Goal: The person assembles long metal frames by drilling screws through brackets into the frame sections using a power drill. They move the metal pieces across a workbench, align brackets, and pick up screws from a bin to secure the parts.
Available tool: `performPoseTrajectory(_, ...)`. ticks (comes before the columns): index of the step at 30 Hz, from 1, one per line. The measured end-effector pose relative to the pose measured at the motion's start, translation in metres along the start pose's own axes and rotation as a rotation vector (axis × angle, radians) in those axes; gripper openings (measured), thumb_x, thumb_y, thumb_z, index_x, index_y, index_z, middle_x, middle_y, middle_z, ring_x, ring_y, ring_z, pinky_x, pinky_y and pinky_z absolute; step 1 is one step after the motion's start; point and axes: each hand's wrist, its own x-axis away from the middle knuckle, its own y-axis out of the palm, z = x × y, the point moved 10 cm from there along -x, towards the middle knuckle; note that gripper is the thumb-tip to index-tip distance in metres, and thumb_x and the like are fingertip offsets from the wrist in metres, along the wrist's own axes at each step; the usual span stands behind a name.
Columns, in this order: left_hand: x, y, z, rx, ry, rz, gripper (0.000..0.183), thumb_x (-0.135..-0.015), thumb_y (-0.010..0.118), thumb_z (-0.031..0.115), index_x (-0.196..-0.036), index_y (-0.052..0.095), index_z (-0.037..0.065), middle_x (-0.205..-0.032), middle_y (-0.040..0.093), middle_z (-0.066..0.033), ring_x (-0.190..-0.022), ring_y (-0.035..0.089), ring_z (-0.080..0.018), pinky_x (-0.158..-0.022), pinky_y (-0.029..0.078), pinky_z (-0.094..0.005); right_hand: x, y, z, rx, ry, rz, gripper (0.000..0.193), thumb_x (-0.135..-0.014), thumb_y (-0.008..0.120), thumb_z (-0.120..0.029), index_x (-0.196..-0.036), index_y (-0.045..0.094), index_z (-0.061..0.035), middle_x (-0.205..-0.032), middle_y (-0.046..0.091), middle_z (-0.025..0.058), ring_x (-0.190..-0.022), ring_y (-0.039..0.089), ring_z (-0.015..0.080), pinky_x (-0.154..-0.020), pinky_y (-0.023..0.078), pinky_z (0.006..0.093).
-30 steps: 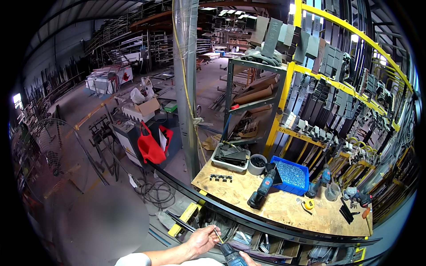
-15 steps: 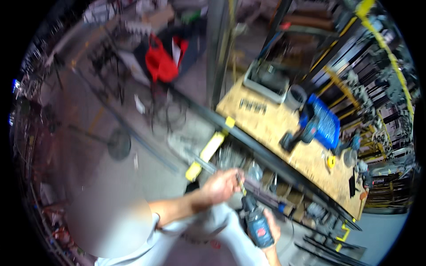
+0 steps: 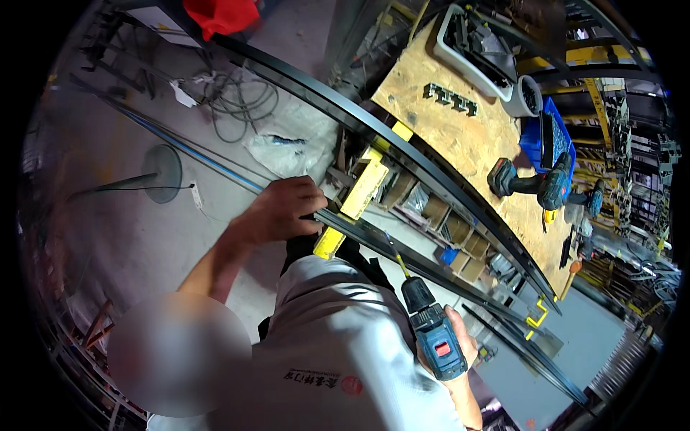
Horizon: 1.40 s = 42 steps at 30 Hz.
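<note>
My right hand [image 3: 463, 340] is wrapped round a dark blue-and-black cordless drill [image 3: 440, 350]. A long thin drill bit [image 3: 399, 261], partly yellow, points away from me toward a dark metal profile [image 3: 420, 260]. My left hand [image 3: 289, 206] is closed over the near left end of that profile, its fingers curled down and their tips partly hidden. The profile lies across a yellow support bar [image 3: 364, 189], in front of my body. The bit's tip appears close to the profile; whether they touch, I cannot tell.
A second long dark profile [image 3: 431, 170] runs along the wooden bench [image 3: 424, 65]. On the bench are another cordless drill [image 3: 552, 183], a blue bin [image 3: 548, 136], a grey tub [image 3: 467, 68] and small black parts [image 3: 451, 99]. Coiled cable [image 3: 244, 108] and a round-based stand [image 3: 164, 174] are at left.
My left hand has moved from beside the drill bit to the end of the metal profile. The drill stays in my right hand, and the view has shifted.
</note>
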Motion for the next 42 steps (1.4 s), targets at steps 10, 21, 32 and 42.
performPoseTrajectory(10, 0.006, 0.032, -0.039, 0.249, -0.113, -0.2, 0.033, -0.071, 0.079, 0.014, -0.099, 0.067, 0.002, -0.087, 0.062, -0.0068, -0.086, 0.061, -0.0268, -0.072, 0.054, -0.0385, -0.058, 0.037, -0.038, -0.196, 0.014, -0.268, 0.073, -0.075, 0.084, -0.004, -0.139, 0.053, 0.011, -0.1, 0.074, 0.0203, -0.085, 0.075, 0.0295, -0.079, 0.059, 0.036)
performPoseTrajectory(21, 0.018, 0.033, -0.04, 0.262, -0.104, -0.172, 0.039, -0.071, 0.082, 0.015, -0.105, 0.07, -0.001, -0.101, 0.07, -0.0109, -0.097, 0.066, -0.0259, -0.073, 0.057, -0.0368, -0.089, 0.059, -0.043, -0.21, 0.077, -0.425, 0.072, -0.075, 0.083, -0.004, -0.139, 0.053, 0.0112, -0.1, 0.075, 0.0207, -0.084, 0.077, 0.0302, -0.077, 0.06, 0.0372)
performPoseTrajectory(32, 0.021, 0.035, -0.042, 0.225, -0.073, -0.175, 0.035, -0.074, 0.081, 0.017, -0.103, 0.073, 0.0, -0.103, 0.072, -0.0081, -0.096, 0.067, -0.0217, -0.068, 0.057, -0.0334, -0.107, 0.069, -0.045, -0.269, 0.192, -0.526, 0.072, -0.075, 0.082, -0.004, -0.139, 0.053, 0.0108, -0.098, 0.075, 0.0212, -0.079, 0.076, 0.0309, -0.073, 0.06, 0.0371)
performPoseTrajectory(42, 0.013, 0.028, -0.04, 0.212, -0.125, -0.095, 0.027, -0.075, 0.079, 0.01, -0.098, 0.073, -0.002, -0.094, 0.072, -0.0111, -0.089, 0.068, -0.0218, -0.062, 0.059, -0.0318, -0.119, 0.082, -0.054, -0.234, 0.282, -0.706, 0.072, -0.075, 0.08, -0.003, -0.141, 0.053, 0.0049, -0.09, 0.073, 0.0196, -0.069, 0.073, 0.0301, -0.062, 0.058, 0.0355)
